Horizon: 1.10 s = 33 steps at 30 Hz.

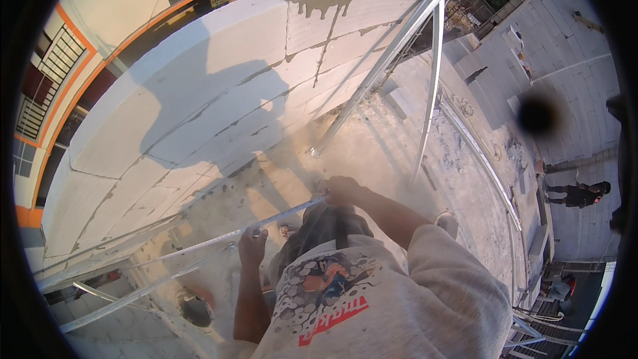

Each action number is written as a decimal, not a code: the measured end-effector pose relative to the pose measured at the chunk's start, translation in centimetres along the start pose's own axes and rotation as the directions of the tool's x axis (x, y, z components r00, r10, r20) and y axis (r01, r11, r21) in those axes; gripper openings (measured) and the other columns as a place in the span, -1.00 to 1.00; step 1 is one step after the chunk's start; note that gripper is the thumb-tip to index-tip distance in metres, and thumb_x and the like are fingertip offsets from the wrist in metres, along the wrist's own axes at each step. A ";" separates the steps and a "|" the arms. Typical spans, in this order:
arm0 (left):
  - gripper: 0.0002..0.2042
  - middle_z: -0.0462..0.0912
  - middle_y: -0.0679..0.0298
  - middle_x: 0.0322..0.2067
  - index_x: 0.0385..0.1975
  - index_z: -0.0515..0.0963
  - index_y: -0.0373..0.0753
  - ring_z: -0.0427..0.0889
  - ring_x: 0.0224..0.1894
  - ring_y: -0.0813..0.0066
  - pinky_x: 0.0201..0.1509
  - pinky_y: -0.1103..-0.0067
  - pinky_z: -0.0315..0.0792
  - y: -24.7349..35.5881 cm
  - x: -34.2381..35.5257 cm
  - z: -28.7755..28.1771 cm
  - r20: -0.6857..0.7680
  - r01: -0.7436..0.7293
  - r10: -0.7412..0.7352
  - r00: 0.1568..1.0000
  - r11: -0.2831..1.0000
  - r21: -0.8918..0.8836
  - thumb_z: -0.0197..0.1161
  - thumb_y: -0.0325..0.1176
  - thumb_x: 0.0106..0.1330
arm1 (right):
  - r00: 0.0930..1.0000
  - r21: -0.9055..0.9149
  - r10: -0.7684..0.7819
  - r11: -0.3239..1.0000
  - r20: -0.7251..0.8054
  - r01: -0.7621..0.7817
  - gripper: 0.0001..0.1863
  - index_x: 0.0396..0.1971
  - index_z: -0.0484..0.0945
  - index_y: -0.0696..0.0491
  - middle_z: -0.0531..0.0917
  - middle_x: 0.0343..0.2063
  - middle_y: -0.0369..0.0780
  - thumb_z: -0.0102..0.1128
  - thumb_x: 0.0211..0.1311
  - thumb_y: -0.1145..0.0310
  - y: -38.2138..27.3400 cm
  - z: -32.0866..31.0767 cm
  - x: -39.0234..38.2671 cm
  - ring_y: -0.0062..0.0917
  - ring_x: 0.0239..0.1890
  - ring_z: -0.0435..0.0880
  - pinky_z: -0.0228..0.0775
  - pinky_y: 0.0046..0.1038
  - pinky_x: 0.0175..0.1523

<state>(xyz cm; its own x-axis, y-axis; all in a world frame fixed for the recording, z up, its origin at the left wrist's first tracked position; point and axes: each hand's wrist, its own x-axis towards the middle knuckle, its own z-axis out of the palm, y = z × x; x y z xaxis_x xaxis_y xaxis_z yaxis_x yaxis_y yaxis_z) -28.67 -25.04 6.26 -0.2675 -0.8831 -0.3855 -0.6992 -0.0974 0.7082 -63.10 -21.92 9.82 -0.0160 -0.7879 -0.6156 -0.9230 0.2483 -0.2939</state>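
- Your left hand is closed around the metal bar from above, near its middle, so the long piece has a support point and does not sag.
- Your right hand is clenched on the bar's near end, by your waist; with both hands spread along it, you can hold so long a strip level and steer it.
- The bar runs from your right hand out to the lower left, over the dusty floor and roughly along the foot of the block wall; it is held up in the air, touching nothing else that can be seen.
- It looks thin, straight and silvery, with a bright glint along its top edge. Whether it is a channel or a flat strip cannot be told.
- More metal lengths lie below it at lower left, near a bucket.
- Another long rail leans up against the wall ahead of you, well apart from your hands.
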 end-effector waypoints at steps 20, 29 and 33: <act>-0.37 0.47 0.24 0.16 0.21 0.38 -0.03 0.31 0.29 0.28 0.43 -0.03 -0.20 25.4 15.7 38.1 0.492 -0.315 0.045 0.870 0.816 0.484 0.36 -0.07 0.09 | 0.946 0.247 -0.088 0.954 -0.313 0.171 -0.71 -0.28 0.51 0.06 0.56 -0.33 -0.16 0.25 0.01 0.25 35.5 -1.3 3.7 -0.24 -0.17 0.56 0.41 -0.22 -0.09; -0.78 0.65 0.06 -0.43 -0.26 0.60 -0.23 0.65 -0.37 0.01 -0.32 0.30 0.49 30.1 29.9 56.5 0.740 -0.444 0.081 0.668 0.841 0.308 0.18 -0.22 0.28 | 0.947 0.319 -0.093 0.928 -0.308 0.195 -0.66 -0.21 0.55 0.09 0.58 -0.22 -0.17 0.25 -0.04 0.32 52.2 2.2 11.5 -0.33 -0.08 0.56 0.40 -0.31 -0.03; -0.75 0.63 0.03 -0.41 -0.38 0.55 -0.25 0.62 -0.31 -0.05 -0.27 0.25 0.47 32.6 28.2 57.0 0.708 -0.376 0.053 0.704 0.874 0.308 0.14 -0.18 0.32 | 0.962 0.465 -0.014 0.874 -0.274 0.145 -0.70 -0.28 0.54 0.09 0.57 -0.33 -0.15 0.23 -0.06 0.30 52.5 2.4 10.7 -0.30 -0.25 0.56 0.38 -0.25 -0.23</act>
<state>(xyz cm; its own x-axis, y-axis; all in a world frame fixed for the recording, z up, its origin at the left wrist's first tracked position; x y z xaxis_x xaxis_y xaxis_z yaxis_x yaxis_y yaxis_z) -96.77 -26.96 -15.19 -0.6950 -0.3020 -0.6525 -0.7148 0.3879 0.5819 -110.77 -15.95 -13.94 -0.1076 -0.9155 -0.3878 -0.6300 0.3645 -0.6857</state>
